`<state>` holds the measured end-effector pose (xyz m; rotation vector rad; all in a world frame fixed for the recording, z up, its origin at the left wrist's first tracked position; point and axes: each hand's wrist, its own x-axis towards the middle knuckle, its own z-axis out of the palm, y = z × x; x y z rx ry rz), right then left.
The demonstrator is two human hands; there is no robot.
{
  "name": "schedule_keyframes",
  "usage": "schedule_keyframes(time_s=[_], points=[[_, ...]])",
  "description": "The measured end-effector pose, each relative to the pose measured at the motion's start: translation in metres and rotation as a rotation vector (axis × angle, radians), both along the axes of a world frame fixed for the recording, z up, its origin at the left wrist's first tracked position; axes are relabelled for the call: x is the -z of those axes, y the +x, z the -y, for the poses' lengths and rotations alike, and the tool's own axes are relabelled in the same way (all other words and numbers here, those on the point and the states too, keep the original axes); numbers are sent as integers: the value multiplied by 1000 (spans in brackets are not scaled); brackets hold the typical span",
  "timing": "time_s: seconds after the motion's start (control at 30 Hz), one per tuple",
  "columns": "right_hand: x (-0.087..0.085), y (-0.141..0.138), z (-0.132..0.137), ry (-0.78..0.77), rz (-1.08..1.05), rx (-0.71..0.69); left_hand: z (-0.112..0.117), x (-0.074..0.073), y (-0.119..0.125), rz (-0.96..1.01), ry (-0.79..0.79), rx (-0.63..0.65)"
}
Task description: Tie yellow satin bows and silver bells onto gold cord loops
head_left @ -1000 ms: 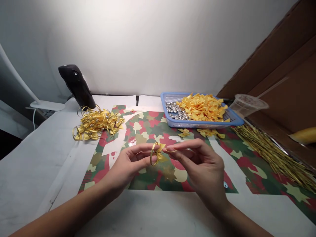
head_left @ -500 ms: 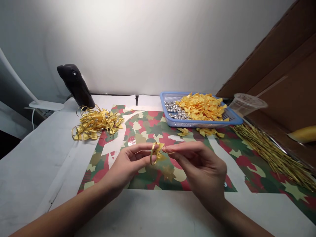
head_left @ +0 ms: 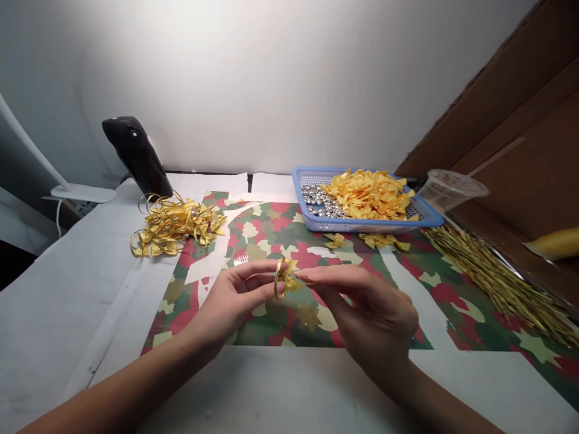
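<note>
Head view looks forward and down over a desk (head_left: pixel 81 301) covered in white paper. At far left sit a white lamp base (head_left: pixel 84 193) and a black stand (head_left: pixel 136 154), with a heap of gold bows (head_left: pixel 174 228) just beside the stand, at the left edge of a sheet of camouflage-print wrapping paper (head_left: pixel 271 232).

Near the middle, the left hand (head_left: pixel 230 298) has a narrow grip, its thumb and fingertips pinching a gold loop (head_left: pixel 275 280) with a yellow bow (head_left: pixel 290 277) on its right side. The loop is held above the paper, upright and nearly edge-on, its long axis running far to near. The right hand (head_left: pixel 373 313) comes in from the right, its fingers (head_left: pixel 316 274) pointing left, with their tips at the bow's right edge. This grip is narrow too, but whether it holds the bow or only touches it is hard to tell.

Farther right, a blue tray (head_left: pixel 362 228) holds silver beads (head_left: pixel 314 196) and yellow ribbon pieces (head_left: pixel 368 196), with loose bows (head_left: pixel 337 240) on the paper just in front. A plastic cup (head_left: pixel 447 188) sits by its right corner, and gold twist ties (head_left: pixel 497 283) fan out below a cardboard wall (head_left: pixel 520 150).
</note>
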<state>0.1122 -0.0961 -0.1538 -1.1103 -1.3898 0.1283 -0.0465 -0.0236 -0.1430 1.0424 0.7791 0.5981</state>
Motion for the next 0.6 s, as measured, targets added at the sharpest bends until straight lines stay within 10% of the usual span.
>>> schedule_keyframes(time_s=[0.6], points=[[1, 2, -6, -213, -229, -69, -3, 4, -3, -67, 29, -67]])
